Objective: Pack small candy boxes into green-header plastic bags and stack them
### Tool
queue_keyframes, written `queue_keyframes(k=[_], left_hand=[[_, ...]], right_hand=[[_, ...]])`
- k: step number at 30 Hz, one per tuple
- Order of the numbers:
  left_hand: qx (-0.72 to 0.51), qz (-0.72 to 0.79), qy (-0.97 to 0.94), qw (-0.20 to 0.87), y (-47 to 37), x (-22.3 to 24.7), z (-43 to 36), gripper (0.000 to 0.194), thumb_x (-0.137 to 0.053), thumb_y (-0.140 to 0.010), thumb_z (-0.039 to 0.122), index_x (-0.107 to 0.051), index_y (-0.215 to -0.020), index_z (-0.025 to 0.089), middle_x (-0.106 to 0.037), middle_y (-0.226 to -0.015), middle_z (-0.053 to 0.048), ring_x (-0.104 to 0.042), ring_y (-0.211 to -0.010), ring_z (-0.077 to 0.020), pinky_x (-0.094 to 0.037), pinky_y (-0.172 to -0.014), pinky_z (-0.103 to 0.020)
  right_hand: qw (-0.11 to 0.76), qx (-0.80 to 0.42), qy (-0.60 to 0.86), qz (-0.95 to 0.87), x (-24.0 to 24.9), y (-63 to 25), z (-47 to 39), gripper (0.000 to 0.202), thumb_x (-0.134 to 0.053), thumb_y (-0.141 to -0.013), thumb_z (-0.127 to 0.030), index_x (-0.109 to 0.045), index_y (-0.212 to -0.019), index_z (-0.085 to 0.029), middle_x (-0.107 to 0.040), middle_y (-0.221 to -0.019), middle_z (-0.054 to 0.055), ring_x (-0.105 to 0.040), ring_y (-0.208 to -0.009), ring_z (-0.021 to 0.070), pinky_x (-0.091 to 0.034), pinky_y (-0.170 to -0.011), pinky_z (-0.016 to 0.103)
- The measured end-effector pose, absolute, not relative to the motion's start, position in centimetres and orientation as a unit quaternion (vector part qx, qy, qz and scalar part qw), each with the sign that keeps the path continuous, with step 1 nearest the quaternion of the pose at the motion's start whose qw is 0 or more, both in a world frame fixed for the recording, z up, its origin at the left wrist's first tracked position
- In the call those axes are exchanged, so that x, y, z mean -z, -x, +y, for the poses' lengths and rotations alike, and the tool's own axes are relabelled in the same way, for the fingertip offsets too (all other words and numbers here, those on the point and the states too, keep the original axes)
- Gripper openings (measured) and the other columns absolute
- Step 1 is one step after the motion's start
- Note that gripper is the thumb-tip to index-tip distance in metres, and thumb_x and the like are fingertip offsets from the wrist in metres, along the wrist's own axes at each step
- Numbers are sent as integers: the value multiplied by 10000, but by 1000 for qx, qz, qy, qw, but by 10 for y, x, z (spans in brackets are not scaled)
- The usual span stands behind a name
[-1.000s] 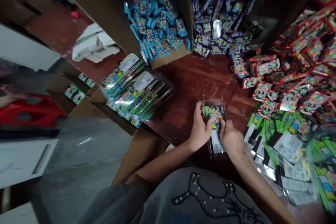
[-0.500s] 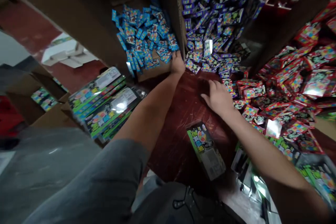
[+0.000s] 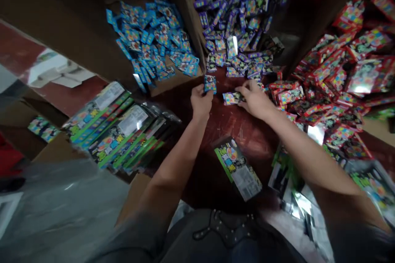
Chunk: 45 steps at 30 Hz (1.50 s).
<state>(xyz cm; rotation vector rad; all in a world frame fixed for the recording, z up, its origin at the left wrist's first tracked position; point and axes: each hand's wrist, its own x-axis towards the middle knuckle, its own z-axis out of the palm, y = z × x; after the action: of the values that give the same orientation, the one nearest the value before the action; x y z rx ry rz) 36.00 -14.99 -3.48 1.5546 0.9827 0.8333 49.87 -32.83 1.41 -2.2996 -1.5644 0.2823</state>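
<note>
left hand [image 3: 201, 100] pinched small blue glossy packet [image 3: 210, 84], right hand [image 3: 254, 98] small multicoloured glossy packet [image 3: 231, 98]; both over dark-red table [image 3: 224, 123], beyond flat black-green plastic pouch [image 3: 237, 168]. light edge grips suited best.

- Red-brown tabletop [image 3: 226, 121]: open patch between the two forearms, from the held packets down to the flat green-and-black package [image 3: 237, 168], which lies slantwise across the near end.
- Left hand [image 3: 201, 100] with blue packet [image 3: 210, 84], right hand [image 3: 253, 98] with small packet [image 3: 231, 98]: narrow gap between.
- Blue pile [image 3: 154, 37]: reachable over the low front edge; cardboard wall [image 3: 189, 12] bars sideways passage to purple pile [image 3: 231, 12].
- Right side: red heap [image 3: 336, 82] crowds past the right hand; flat packs [image 3: 279, 174] lie below the forearm.
- Left side: overlapping package stack [image 3: 114, 129] blocks low sweep beyond left forearm.
</note>
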Motion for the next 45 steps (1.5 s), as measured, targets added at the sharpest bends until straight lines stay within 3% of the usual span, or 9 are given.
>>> queue_keyframes(k=[4, 9, 16, 21, 29, 33, 36, 41, 45], left_hand=[[-256, 315, -636, 656, -297, 41, -252, 386, -787, -909, 255, -626, -1259, 246, -768, -1218, -55, -761, -1123, -206, -637, -982, -374], [-112, 201, -788, 570, -264, 26, -322, 319, -751, -954, 243, -634, -1250, 220, -765, -1229, -93, -765, -1112, -239, -619, -1022, -430], [8, -39, -975, 217, -307, -10, -304, 928, -908, -793, 234, -452, -1601, 233, -346, -1764, -164, -298, -1634, -418, -283, -1328, -605], [140, -103, -975, 136, -336, -21, -297, 941, -856, -779, 283, -459, -1628, 193, -541, -1563, -166, -537, -1388, -406, -427, -1192, -553], [83, -85, -983, 142, -291, -4, -328, 802, -899, -721, 542, -628, -1405, 221, -616, -1352, -149, -561, -1227, -419, -465, -1079, -566], [77, -78, -983, 149, -288, 5, -323, 1108, -939, -672, 616, -440, -1613, 306, -538, -1560, -149, -550, -1308, -480, -464, -1083, -626], [60, -85, -978, 181, -298, 5, -326, 1236, -924, -696, 649, -280, -1709, 355, -477, -1653, -143, -522, -1406, -476, -448, -1138, -630], [55, -143, -971, 184, -316, 1, -352, 1177, -971, -652, 625, -438, -1666, 354, -508, -1638, -138, -555, -1362, -457, -473, -1117, -587], [49, -135, -971, 191, -332, -2, -365, 1021, -954, -723, 631, -536, -1588, 285, -600, -1500, -146, -598, -1256, -404, -502, -1077, -543]], right_hand=[[93, -130, 727, -668, -23, -493, -464, 483, -660, -967, -263, -716, -1444, -316, -633, -1270, 119, -572, -1161, 316, -527, -1025, 476], [-3, -135, 714, -687, -24, -446, -553, 614, -484, -1021, -136, -622, -1556, -405, -705, -1343, 78, -560, -1227, 328, -506, -984, 474], [70, -115, 822, -553, -10, -386, -570, 947, -587, -1009, -675, -352, -1716, -91, -580, -1579, 232, -507, -1383, 425, -452, -1123, 564], [89, -121, 837, -526, 5, -380, -563, 997, -690, -946, -685, -403, -1690, -87, -605, -1513, 244, -531, -1339, 429, -462, -1112, 550], [156, -121, 847, -494, 9, -375, -562, 1052, -637, -933, -787, -429, -1665, -61, -593, -1534, 257, -542, -1365, 422, -455, -1161, 553], [221, -49, 850, -476, -15, -424, -596, 966, -506, -964, -850, -476, -1625, -146, -563, -1609, 191, -533, -1434, 361, -447, -1214, 533], [196, 84, 937, -276, -32, -508, -650, 720, -437, -1092, -656, -548, -1523, -89, -606, -1502, 247, -549, -1395, 363, -437, -1205, 553], [77, 27, 996, -39, -20, -646, -711, 951, -663, -996, -589, -373, -1613, 74, -429, -1595, 407, -490, -1464, 466, -418, -1133, 581], [76, -9, 996, -37, 7, -691, -717, 957, -723, -937, -573, -418, -1605, 40, -551, -1500, 377, -595, -1367, 433, -471, -1068, 619]])
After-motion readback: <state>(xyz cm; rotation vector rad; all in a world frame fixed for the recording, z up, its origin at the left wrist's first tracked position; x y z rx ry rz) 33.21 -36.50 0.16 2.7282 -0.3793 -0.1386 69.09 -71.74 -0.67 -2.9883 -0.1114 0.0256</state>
